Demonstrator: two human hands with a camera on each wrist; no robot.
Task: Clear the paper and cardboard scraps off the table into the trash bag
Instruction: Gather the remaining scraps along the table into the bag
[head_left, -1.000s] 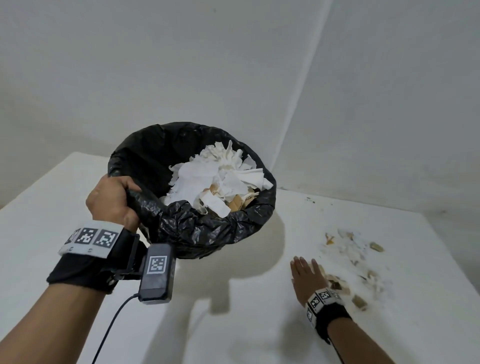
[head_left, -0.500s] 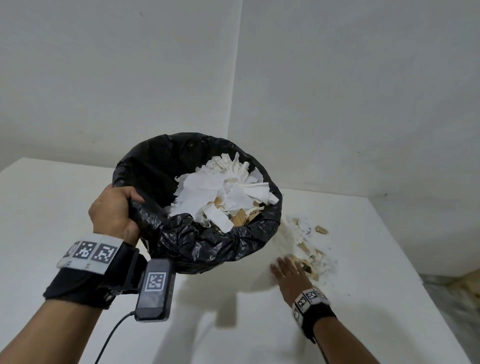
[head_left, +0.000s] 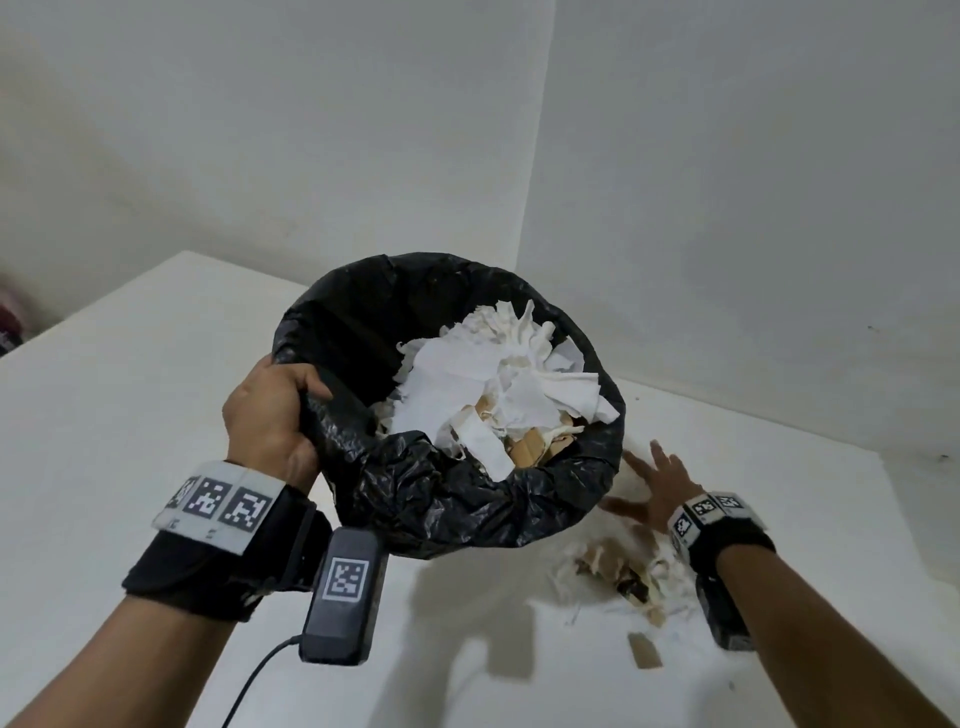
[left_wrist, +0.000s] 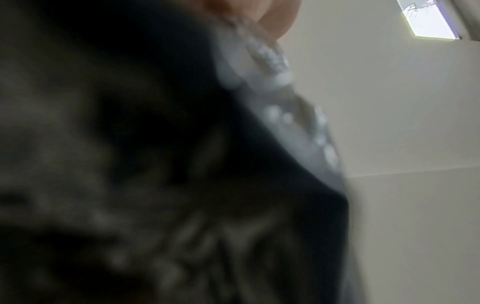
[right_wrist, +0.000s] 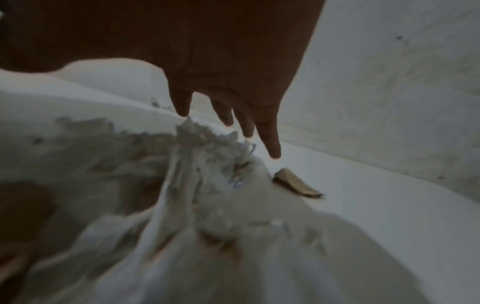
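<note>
One loose heap of white paper shreds and brown cardboard scraps (head_left: 621, 574) lies on the white table (head_left: 104, 415), toward its right edge and nearer the front than the far wall corner. A single flat brown cardboard piece (head_left: 644, 649) sits just apart from the heap on its near side. I have my right hand (head_left: 657, 488) over the far side of the heap, fingers (right_wrist: 270, 142) straight and spread, gripping nothing; in the right wrist view the fingertips hang close above the shreds, though the blur keeps me from telling whether they touch. A small curved brown sliver of cardboard (right_wrist: 296, 186) lies beside the heap there. The black crinkled plastic trash bag (head_left: 467, 499) is held above the table, left of the heap, its mouth wide and already piled with torn white paper and cardboard (head_left: 493, 395). My left hand (head_left: 270, 415) is curled tight round the bag's rim on its left side. The left wrist view shows mostly dark, blurred plastic.
</note>
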